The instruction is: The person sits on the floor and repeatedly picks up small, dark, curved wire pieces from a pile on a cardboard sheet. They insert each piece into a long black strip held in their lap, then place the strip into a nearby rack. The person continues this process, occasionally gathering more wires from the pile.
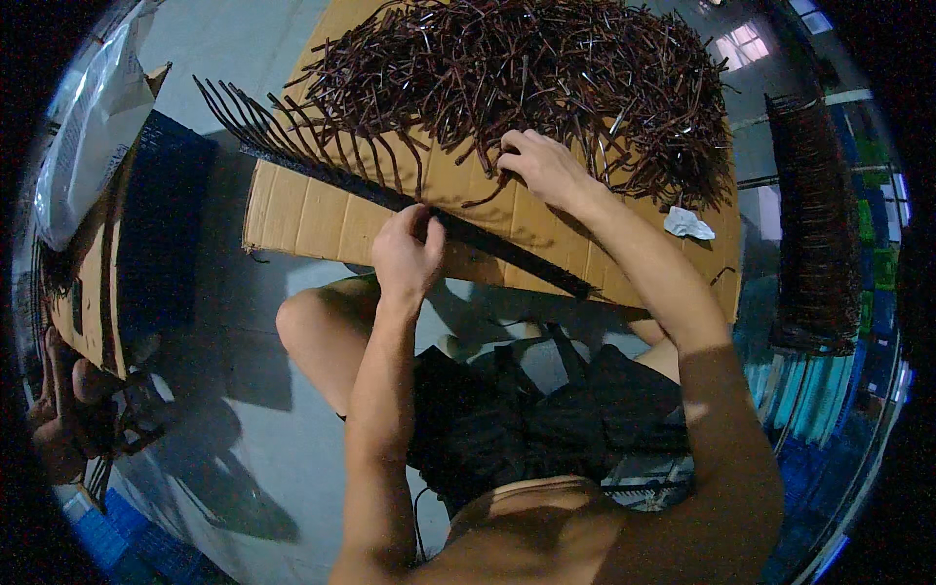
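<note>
A long narrow black strip [517, 257] lies aslant across the near part of a cardboard sheet [292, 210]. Along its left half stands a row of thin, bent brown rods [292, 134], spaced like a comb; its right half carries none. My left hand [408, 252] is closed on the strip near the last rod of the row, thumb and fingertips pinched together. At the front of a big heap of similar loose rods [526, 73], my right hand [548, 172] pinches one bent brown rod [481, 203]. Its exact material I cannot make out.
A crumpled white scrap [688, 223] sits on the cardboard at right. At the left stand a blue crate [161, 214] and a clear plastic bag [93, 141]; another person's limbs [63, 414] show below. A dark stack of filled strips [817, 224] stands at right.
</note>
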Demonstrator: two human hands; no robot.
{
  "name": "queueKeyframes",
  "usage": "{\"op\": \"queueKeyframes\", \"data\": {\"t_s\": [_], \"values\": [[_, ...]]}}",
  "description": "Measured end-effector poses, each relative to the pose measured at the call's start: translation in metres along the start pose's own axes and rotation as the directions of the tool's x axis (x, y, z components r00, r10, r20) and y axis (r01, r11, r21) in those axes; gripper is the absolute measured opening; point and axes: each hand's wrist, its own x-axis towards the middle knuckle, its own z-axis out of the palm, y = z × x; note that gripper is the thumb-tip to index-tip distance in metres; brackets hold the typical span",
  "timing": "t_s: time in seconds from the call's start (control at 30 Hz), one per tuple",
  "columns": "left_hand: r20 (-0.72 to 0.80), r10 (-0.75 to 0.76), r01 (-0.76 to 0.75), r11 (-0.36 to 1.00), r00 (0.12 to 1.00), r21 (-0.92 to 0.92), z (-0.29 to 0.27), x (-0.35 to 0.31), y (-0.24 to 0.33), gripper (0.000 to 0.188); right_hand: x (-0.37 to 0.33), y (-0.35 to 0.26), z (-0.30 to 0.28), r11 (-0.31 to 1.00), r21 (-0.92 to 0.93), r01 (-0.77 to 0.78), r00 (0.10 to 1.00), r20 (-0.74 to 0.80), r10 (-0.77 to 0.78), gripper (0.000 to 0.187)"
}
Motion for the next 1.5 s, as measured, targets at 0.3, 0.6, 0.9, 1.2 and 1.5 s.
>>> {"op": "queueKeyframes", "data": {"t_s": [0.3, 0.6, 0.9, 1.2, 1.5], "values": [[-0.136, 0.209, -0.19, 0.971, 0.968, 0.144, 0.004, -0.001, -0.002, 0.015, 0.017, -0.081, -0.007, 0.342, 0.896, -0.285, 0.819, 0.042, 0.573, 0.012], [-0.085, 0.141, -0.128, 0.983, 0.986, 0.134, 0.004, 0.0, 0.007, 0.009, 0.019, -0.113, 0.016, 0.22, 0.94, -0.259, 0.777, 0.067, 0.626, 0.01], [-0.058, 0.073, -0.059, 0.975, 0.996, 0.214, 0.002, -0.003, 0.0, 0.013, 0.026, -0.117, -0.005, 0.606, 0.724, -0.329, 0.886, 0.015, 0.463, 0.017], [-0.064, 0.013, -0.011, 0.999, 0.998, 0.042, 0.001, -0.005, 0.009, 0.018, -0.002, -0.017, 0.011, 0.974, -0.026, -0.225, 0.973, -0.064, 0.223, 0.028], [-0.082, 0.138, -0.127, 0.983, 0.987, 0.131, 0.006, -0.005, 0.006, 0.014, 0.007, -0.08, 0.003, 0.53, 0.774, -0.346, 0.803, -0.047, 0.594, 0.013]]}}
